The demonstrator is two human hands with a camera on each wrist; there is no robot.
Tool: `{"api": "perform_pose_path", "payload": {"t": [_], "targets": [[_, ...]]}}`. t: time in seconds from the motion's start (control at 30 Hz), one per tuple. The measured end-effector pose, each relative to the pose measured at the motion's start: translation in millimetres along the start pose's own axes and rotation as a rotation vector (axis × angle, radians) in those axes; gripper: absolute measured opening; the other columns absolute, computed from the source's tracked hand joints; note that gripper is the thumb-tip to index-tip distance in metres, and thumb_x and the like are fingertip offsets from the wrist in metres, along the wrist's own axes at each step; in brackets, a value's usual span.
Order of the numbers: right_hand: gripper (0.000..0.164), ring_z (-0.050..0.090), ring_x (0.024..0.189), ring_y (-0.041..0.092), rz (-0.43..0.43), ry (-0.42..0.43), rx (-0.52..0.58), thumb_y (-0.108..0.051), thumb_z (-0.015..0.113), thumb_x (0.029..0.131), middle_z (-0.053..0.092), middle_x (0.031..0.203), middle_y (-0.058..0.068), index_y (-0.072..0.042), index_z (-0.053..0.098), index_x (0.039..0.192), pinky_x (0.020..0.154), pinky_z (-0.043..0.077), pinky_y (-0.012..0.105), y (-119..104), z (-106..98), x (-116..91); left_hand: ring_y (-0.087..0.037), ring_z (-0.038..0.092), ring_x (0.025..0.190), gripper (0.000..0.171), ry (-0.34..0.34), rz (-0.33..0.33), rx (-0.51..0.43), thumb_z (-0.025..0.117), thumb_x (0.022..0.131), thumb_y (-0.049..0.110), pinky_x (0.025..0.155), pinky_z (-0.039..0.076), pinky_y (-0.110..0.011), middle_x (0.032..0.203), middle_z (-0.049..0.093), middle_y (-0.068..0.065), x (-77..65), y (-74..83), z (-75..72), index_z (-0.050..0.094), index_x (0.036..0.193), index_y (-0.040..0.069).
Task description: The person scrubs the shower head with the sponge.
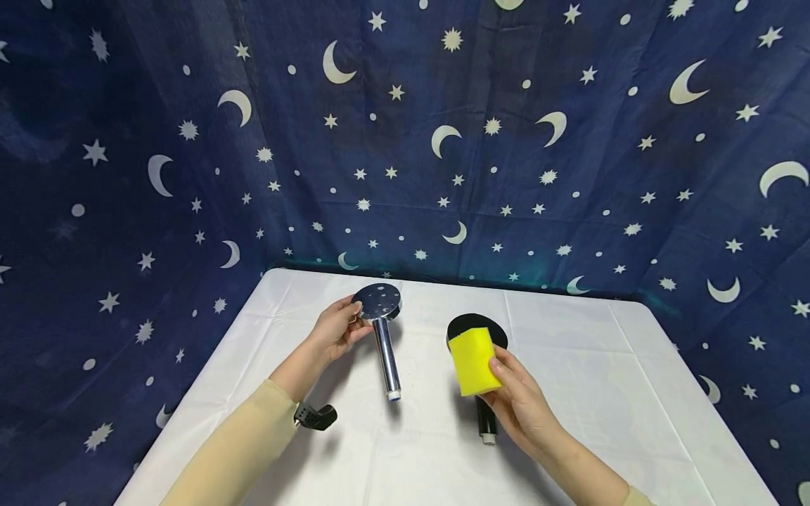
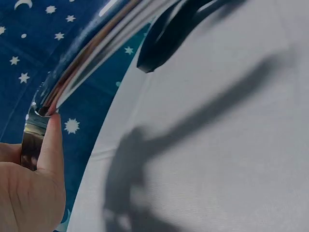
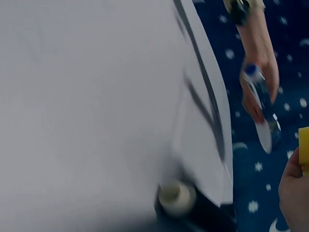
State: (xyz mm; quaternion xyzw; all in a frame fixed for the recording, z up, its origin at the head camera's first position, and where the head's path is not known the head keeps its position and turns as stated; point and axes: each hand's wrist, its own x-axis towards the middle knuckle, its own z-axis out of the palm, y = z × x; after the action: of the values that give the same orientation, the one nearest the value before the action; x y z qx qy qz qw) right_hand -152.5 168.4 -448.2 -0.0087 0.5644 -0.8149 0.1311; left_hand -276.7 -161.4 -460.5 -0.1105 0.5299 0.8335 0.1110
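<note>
My left hand (image 1: 338, 327) grips a chrome shower head (image 1: 387, 358) by the rim of its round disc, thumb on the shiny face. The handle hangs toward me and ends in a white and blue tip. In the left wrist view the chrome handle (image 2: 91, 63) runs up and away from the fingers. A yellow sponge (image 1: 474, 362) is pinched in my right hand (image 1: 522, 400), thumb on its right edge. Behind it is a black shower head (image 1: 477, 320), its disc partly hidden by the sponge; the pale end of its handle (image 3: 176, 199) shows in the right wrist view.
A white cloth covers the table (image 1: 392, 464). A dark blue curtain (image 1: 405, 154) with moons and stars hangs along the back and sides. A black strap device (image 1: 315, 416) sits at my left wrist, over the tan sleeve (image 1: 237, 443).
</note>
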Motion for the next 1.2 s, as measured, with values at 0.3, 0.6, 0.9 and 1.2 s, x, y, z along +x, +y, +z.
{"api": "perform_pose_path", "payload": {"t": [0.3, 0.6, 0.9, 1.2], "targets": [[0.052, 0.058, 0.113, 0.020, -0.091, 0.112, -0.087, -0.030, 0.054, 0.108, 0.047, 0.137, 0.009, -0.012, 0.033, 0.153, 0.098, 0.052, 0.028, -20, -32, 6, -0.013, 0.059, 0.066, 0.054, -0.009, -0.018, 0.206, 0.049, 0.109, 0.013, 0.066, 0.061, -0.026, 0.097, 0.052, -0.013, -2.6, -14.6, 1.2, 0.030, 0.159, 0.004], [0.069, 0.056, 0.111, 0.014, -0.100, 0.277, -0.285, -0.031, 0.062, 0.105, 0.039, 0.143, 0.009, -0.009, 0.027, 0.160, 0.091, 0.053, 0.021, -31, -53, 9, -0.014, 0.060, 0.063, 0.054, -0.024, -0.019, 0.282, 0.049, 0.108, 0.012, 0.063, 0.061, -0.027, 0.103, 0.057, -0.023, 1.5, -27.7, -2.9, 0.030, 0.158, 0.001], [0.068, 0.057, 0.106, 0.009, -0.130, 0.329, -0.421, -0.032, 0.064, 0.103, 0.041, 0.143, 0.009, -0.009, 0.032, 0.159, 0.085, 0.052, 0.017, -33, -63, 10, -0.013, 0.061, 0.064, 0.054, -0.015, -0.018, 0.329, 0.050, 0.108, 0.013, 0.065, 0.061, -0.027, 0.111, 0.059, -0.027, 5.0, -29.0, -3.0, 0.033, 0.158, 0.004], [0.071, 0.058, 0.115, 0.023, -0.245, 0.286, -0.859, -0.036, 0.068, 0.100, 0.047, 0.147, 0.017, -0.010, 0.034, 0.158, 0.084, 0.052, 0.019, -28, -81, 8, -0.013, 0.062, 0.063, 0.054, -0.011, -0.012, 0.347, 0.049, 0.108, 0.014, 0.068, 0.062, -0.031, 0.112, 0.060, -0.027, 13.6, -31.9, -8.9, 0.032, 0.158, 0.003]]}}
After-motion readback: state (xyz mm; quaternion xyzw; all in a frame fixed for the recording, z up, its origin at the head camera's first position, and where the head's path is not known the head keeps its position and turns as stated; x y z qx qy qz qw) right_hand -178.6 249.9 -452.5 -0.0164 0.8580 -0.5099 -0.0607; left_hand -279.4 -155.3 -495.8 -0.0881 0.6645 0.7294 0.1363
